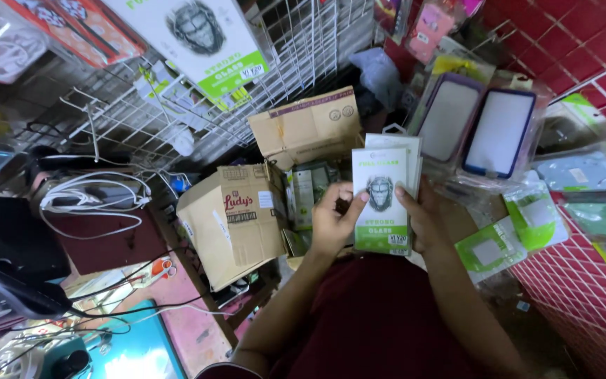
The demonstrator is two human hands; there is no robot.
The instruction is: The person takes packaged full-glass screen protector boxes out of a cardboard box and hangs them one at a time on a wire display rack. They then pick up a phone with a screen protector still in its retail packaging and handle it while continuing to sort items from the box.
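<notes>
Both hands hold a small stack of flat white-and-green packets [381, 200] upright in the middle of the view. The left hand [332, 223] grips the left edge, thumb laid across the front packet; the right hand [422, 217] closes around the right edge with fingertips on the front. More packets fan out behind the front one, though how many is hard to make out.

Just left of the hands stands an open brown cardboard box [236, 217], tilted, with its inside hidden from here. Between it and the stack another open box [306, 189] shows similar packets standing on edge. A flattened cardboard carton [310, 126] leans above them.

To the right, two phone cases [475, 130] in clear bags lie beside green-and-white packets [513, 231] on red tile. A white wire rack [247, 105] rises behind the boxes, a large matching packet [201, 42] hanging on it. White cables [92, 200] coil at the left; the lower left corner is blurred and cluttered
</notes>
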